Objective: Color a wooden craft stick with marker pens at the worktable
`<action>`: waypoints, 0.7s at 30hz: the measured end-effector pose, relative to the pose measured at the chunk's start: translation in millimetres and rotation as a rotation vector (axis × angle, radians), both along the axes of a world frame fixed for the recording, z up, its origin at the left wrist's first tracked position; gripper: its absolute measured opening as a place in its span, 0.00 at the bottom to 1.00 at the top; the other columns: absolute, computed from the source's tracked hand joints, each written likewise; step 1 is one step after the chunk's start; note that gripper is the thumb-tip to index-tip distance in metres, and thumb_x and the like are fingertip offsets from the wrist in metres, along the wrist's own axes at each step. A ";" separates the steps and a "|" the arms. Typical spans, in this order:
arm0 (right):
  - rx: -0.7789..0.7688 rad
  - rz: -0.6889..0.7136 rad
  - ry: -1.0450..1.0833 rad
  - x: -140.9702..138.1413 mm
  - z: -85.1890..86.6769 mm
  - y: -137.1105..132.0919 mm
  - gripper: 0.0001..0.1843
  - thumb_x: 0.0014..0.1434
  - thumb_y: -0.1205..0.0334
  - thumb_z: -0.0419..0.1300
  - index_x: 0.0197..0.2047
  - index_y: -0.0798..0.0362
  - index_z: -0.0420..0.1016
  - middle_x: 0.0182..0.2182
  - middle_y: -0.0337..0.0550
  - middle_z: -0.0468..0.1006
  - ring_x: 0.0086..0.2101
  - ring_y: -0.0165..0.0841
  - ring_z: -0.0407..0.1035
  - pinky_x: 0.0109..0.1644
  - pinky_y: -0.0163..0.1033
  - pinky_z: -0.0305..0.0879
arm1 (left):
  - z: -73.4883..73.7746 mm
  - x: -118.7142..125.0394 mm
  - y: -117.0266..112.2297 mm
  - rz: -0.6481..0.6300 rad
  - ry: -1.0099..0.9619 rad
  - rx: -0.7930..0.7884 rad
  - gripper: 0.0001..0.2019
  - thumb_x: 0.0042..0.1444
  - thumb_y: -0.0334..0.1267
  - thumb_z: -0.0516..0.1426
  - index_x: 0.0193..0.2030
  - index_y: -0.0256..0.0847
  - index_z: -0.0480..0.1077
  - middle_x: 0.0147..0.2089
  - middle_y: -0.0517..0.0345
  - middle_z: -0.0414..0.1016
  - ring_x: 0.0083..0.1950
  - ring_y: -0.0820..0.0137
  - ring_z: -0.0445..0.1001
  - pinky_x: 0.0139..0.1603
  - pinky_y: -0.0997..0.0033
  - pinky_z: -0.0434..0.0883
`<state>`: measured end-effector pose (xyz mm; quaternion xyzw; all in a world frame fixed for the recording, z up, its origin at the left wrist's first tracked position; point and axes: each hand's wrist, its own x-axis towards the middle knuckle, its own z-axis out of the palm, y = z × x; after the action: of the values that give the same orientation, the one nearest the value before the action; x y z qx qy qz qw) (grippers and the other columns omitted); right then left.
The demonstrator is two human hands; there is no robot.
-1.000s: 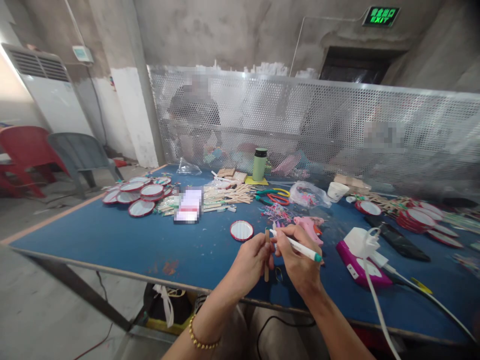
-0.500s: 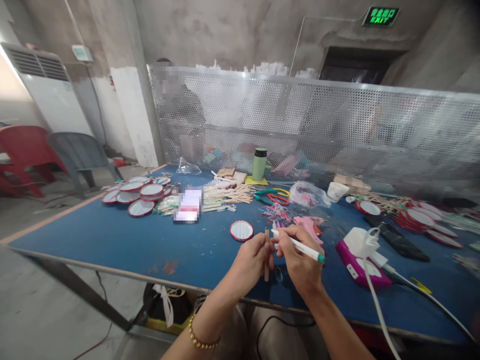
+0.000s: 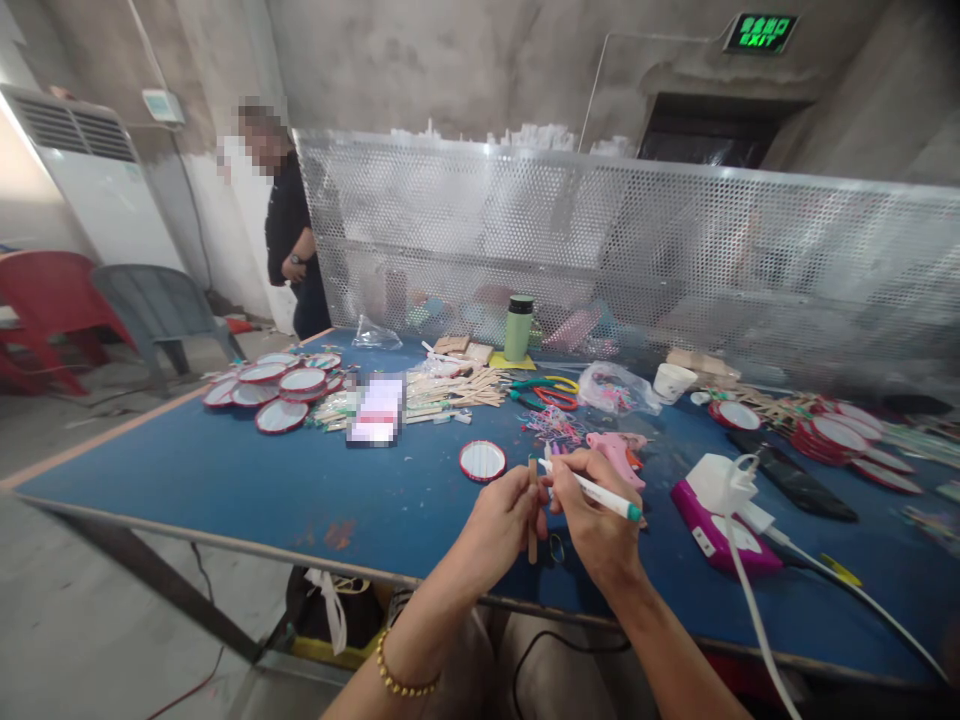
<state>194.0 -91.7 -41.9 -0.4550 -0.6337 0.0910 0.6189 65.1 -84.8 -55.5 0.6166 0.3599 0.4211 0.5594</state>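
While left hand (image 3: 496, 515) pinches flat tan wooden stick (image 3: 533, 548), right hand (image 3: 600, 525) grips slim white marker with green end (image 3: 602, 495)

Seen from the head camera, the hands sit close together near the front edge of the blue tabletop (image 3: 247, 490), the stick upright, its green top beside the marker's tip. Just beyond the left hand lies a round, red-rimmed white disc (image 3: 482, 460); near the back edge stands a pale green, black-capped bottle (image 3: 517, 335).

The light is soft — the metal screen (image 3: 480, 215) glints — and edges look stretched.
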 end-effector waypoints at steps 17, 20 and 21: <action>-0.002 0.005 0.013 -1.4 2.0 -1.5 0.10 0.61 0.58 0.60 0.29 0.51 0.75 0.18 0.36 0.74 0.20 0.30 0.69 0.23 0.34 0.66 | 0.9 0.2 -0.3 0.011 -0.002 0.000 0.15 0.62 0.50 0.51 0.32 0.40 0.63 0.23 0.64 0.66 0.19 0.78 0.59 0.22 0.78 0.60; -0.007 0.013 0.014 -1.4 1.9 -1.3 0.09 0.61 0.58 0.60 0.30 0.51 0.75 0.18 0.36 0.74 0.20 0.30 0.69 0.23 0.34 0.66 | 0.6 0.3 0.0 0.015 -0.004 0.003 0.16 0.62 0.51 0.52 0.32 0.40 0.63 0.23 0.64 0.66 0.19 0.78 0.59 0.22 0.78 0.59; -0.010 0.016 0.016 -1.5 1.8 -1.2 0.09 0.61 0.58 0.60 0.30 0.51 0.75 0.18 0.36 0.74 0.20 0.30 0.69 0.23 0.34 0.66 | 0.6 0.3 0.1 0.014 -0.005 0.002 0.16 0.61 0.52 0.52 0.32 0.41 0.63 0.23 0.64 0.66 0.19 0.78 0.59 0.22 0.78 0.59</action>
<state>192.5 -92.9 -40.1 -0.4522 -0.6318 0.1026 0.6211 65.4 -84.7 -54.9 0.6134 0.3625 0.4269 0.5569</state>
